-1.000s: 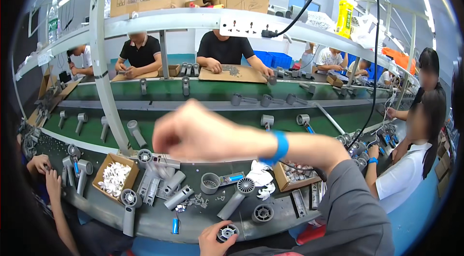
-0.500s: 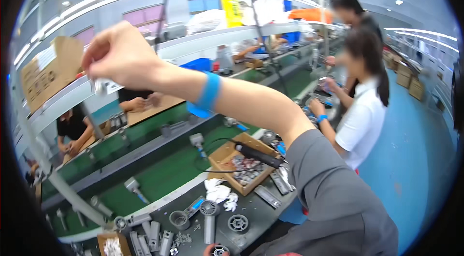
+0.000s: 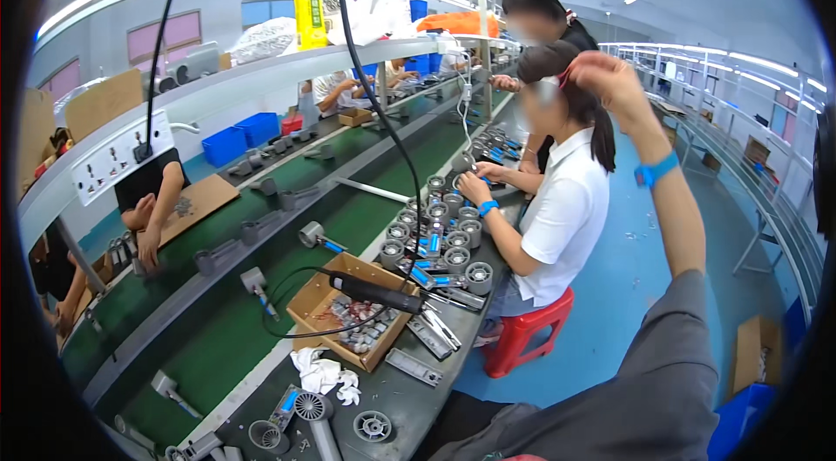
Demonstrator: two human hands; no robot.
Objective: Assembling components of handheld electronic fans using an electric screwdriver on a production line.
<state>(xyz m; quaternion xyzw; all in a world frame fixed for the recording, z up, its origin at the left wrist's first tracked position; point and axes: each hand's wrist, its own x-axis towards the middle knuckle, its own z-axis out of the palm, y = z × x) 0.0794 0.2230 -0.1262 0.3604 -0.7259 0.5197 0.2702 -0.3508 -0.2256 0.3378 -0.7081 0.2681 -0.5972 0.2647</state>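
Note:
My right hand [image 3: 610, 78] is raised high at the upper right, away from the bench, with a blue wristband [image 3: 655, 172] below it and a grey sleeve [image 3: 644, 383] running down to the lower edge. Its fingers are curled and I see nothing in them. It hovers in front of the heads of two seated co-workers; the nearer one wears a white shirt [image 3: 566, 217]. My left hand is out of view. On the workbench far below lie grey round parts [image 3: 373, 424] and a cardboard box [image 3: 348, 309] of small parts.
A black power screwdriver [image 3: 374, 291] lies across the box, its cable hanging from above. A white rag [image 3: 326, 372] lies on the bench. A green conveyor belt [image 3: 261, 287] carries grey parts. There is a red stool [image 3: 522, 335] on the blue floor. Other workers sit across the line.
The view has swung right along the line. My right arm has moved from the left and centre of the picture to the upper right, still raised. The left hand seen earlier has left the picture.

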